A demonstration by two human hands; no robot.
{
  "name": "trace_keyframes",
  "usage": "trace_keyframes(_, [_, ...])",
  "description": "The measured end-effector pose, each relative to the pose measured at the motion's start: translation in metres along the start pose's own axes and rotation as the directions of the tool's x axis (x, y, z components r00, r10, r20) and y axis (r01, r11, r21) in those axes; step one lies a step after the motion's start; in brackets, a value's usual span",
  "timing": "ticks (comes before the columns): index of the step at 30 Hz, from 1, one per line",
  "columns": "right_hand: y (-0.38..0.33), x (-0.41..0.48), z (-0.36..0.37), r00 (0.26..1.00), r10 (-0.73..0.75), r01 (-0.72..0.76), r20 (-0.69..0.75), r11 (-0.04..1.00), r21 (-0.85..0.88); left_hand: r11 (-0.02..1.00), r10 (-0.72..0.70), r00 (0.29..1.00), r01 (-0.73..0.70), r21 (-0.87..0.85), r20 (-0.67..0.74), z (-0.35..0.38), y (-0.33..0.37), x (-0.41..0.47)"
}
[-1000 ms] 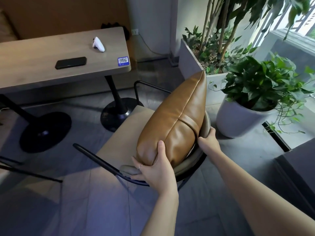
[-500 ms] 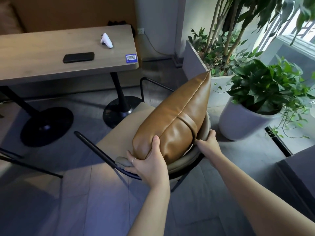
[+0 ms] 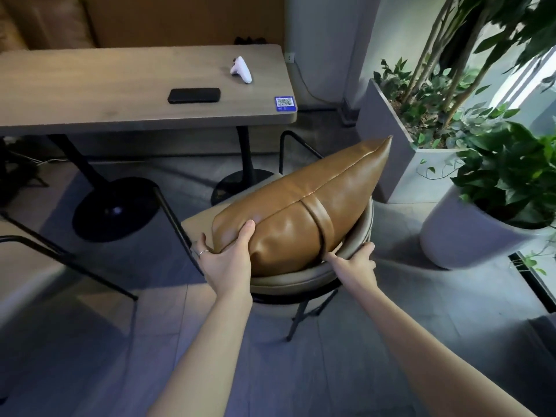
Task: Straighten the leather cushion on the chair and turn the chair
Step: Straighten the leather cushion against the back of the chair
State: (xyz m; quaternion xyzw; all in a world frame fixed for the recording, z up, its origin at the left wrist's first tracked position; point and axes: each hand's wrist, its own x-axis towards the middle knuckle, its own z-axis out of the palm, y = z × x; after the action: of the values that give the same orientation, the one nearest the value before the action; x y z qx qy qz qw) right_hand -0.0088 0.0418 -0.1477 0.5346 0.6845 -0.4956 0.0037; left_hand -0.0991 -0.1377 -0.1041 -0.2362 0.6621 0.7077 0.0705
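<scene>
Standing on edge on the chair (image 3: 301, 279), the cushion (image 3: 301, 212) runs its long axis from the near left corner up to a far right tip by the planter (image 3: 388, 139). The left hand (image 3: 224, 261) is clamped on that near corner, thumb on top. The right hand (image 3: 353, 261) grips the backrest rim just beside the cushion, so it looks better placed to turn the chair.
</scene>
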Motion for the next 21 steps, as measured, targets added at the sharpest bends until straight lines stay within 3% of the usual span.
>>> trace_keyframes(21, [-0.062, -0.059, 0.164, 0.997, 0.058, -0.048, -0.057, 0.986, 0.16, 0.99, 0.04, 0.981, -0.065, 0.128, 0.188, -0.074, 0.091, 0.165])
